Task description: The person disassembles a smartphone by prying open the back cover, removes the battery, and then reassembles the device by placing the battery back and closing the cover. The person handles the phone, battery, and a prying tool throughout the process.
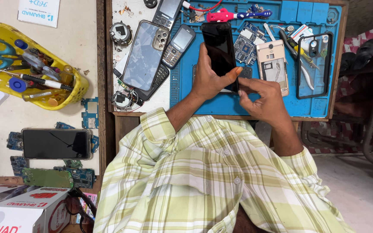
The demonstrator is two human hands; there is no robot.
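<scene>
Upper centre of frame, over blue mat (221,105) | left hand (208,77) grips black phone (219,47) upright | right hand (262,101) pinches phone's lower edge | opened gold phone (273,64) just right.

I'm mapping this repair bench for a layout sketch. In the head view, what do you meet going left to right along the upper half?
Yellow tool basket → silver-backed phone → keypad phone → black smartphone held in the left hand, right hand at its lower edge → gold opened phone → black phone frame.
</scene>
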